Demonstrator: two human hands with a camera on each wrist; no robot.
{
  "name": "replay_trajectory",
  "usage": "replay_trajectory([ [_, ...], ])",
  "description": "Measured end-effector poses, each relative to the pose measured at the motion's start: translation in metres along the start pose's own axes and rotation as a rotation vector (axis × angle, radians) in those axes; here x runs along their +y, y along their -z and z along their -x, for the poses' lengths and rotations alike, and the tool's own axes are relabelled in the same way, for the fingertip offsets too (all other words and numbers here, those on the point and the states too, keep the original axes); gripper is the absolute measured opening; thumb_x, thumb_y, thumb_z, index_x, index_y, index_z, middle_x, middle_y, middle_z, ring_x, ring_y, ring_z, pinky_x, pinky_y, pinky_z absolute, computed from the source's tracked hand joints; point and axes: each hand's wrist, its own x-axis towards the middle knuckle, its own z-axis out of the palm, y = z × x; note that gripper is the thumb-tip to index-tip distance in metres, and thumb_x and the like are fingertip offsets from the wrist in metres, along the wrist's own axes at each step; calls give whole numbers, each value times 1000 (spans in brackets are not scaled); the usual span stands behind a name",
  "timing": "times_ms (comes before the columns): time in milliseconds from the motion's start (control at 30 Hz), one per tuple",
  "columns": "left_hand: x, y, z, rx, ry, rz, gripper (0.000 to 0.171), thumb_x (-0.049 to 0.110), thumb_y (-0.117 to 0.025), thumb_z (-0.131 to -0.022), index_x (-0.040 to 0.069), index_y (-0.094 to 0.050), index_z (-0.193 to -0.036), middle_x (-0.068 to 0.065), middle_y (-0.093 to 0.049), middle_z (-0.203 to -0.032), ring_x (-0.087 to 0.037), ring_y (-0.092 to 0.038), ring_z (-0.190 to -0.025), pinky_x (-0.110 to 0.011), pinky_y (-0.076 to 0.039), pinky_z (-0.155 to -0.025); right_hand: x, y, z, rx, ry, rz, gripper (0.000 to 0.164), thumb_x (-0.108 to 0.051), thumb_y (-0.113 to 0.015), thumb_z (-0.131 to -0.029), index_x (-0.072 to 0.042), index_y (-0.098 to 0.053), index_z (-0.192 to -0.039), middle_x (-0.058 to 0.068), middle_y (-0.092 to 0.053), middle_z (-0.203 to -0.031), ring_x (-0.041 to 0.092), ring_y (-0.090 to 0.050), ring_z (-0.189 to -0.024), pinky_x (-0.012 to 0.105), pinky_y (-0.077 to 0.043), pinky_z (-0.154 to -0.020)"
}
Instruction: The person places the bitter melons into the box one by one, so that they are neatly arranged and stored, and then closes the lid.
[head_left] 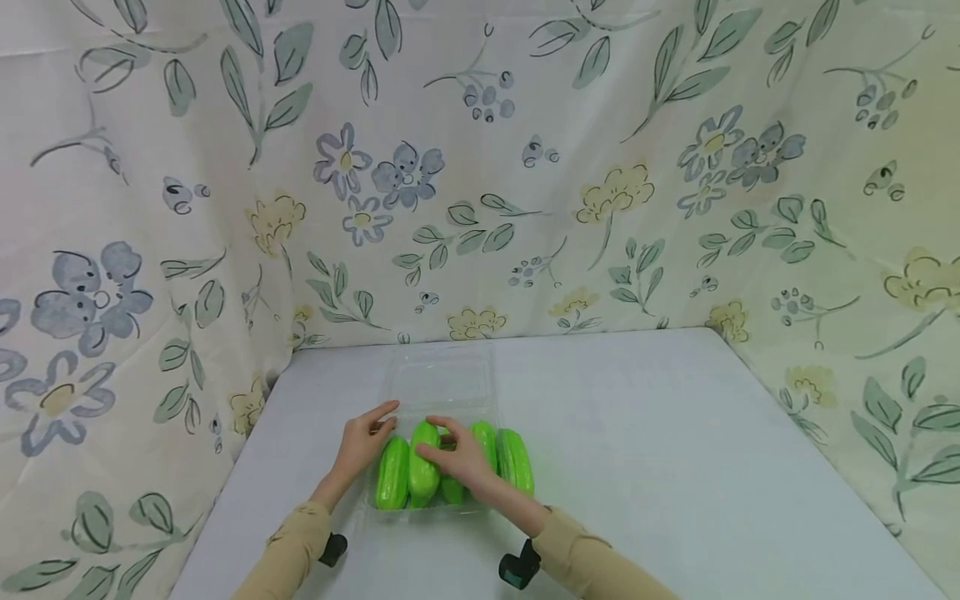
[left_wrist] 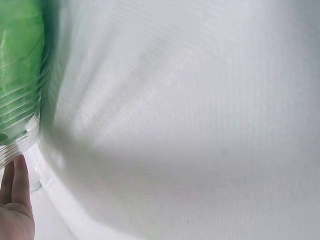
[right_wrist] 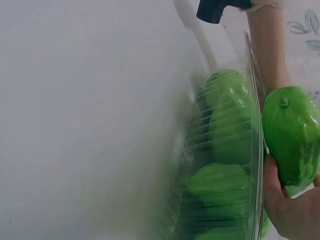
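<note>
A clear plastic box (head_left: 420, 512) on the table holds several glossy, long green vegetables like cucumbers. My right hand (head_left: 461, 458) holds one of them, a plump green vegetable (head_left: 424, 467), between thumb and fingers. In the right wrist view this green vegetable (right_wrist: 292, 132) is above the box rim, its stem nub showing. My left hand (head_left: 363, 442) is at the left side of the box, and in the left wrist view its straight fingers (left_wrist: 20, 182) touch the clear ribbed wall. Another green vegetable (head_left: 393, 473) lies beside it at the left end.
The box's clear lid (head_left: 441, 377) lies folded back behind it. One green vegetable (head_left: 515, 462) lies at the right end of the row. The white table (head_left: 660, 467) reaches back to a flowered curtain (head_left: 480, 167). A dark wrist camera (head_left: 519, 567) hangs under each forearm.
</note>
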Motion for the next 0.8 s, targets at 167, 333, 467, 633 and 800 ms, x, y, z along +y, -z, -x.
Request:
replay_trajectory([
  [167,0,0,0,3,-26,-3,34,6,-62,-91,2,-62,-124,-19,-60,-127,-32,-70,-92,-18,-48,-57,-1,-4,1,1,84,102,57,-33,-67,-88,-7,-50,-136,19,-54,-130,23,-59,-99,28,-53,-69],
  [333,1,1,1,7,-32,-12,33,6,-62,-91,2,-62,-124,-19,-61,-127,-32,-70,-91,-18,-52,-62,-3,-8,1,11,135,204,57,-32,-67,-87,-8,-49,-136,17,-56,-129,21,-60,-95,27,-51,-70],
  [467,0,0,1,9,-28,-20,33,6,-62,-91,3,-62,-124,-18,-60,-127,-32,-70,-92,-22,-55,-66,-6,-11,0,4,135,264,59,-30,-69,-86,-10,-49,-137,15,-57,-129,24,-60,-98,29,-51,-74],
  [633,-2,-1,0,7,-10,-30,34,7,-62,-91,4,-62,-125,-17,-60,-129,-31,-70,-93,-27,-57,-69,-10,-15,1,-10,137,313,64,-30,-72,-84,-10,-47,-139,16,-55,-130,26,-60,-97,28,-52,-74],
  [800,-3,-2,0,6,2,-38,34,7,-62,-91,6,-62,-125,-17,-60,-129,-31,-70,-94,-32,-58,-71,-11,-19,2,-21,148,361,69,-31,-73,-83,-8,-44,-141,16,-56,-126,25,-57,-95,23,-47,-70],
])
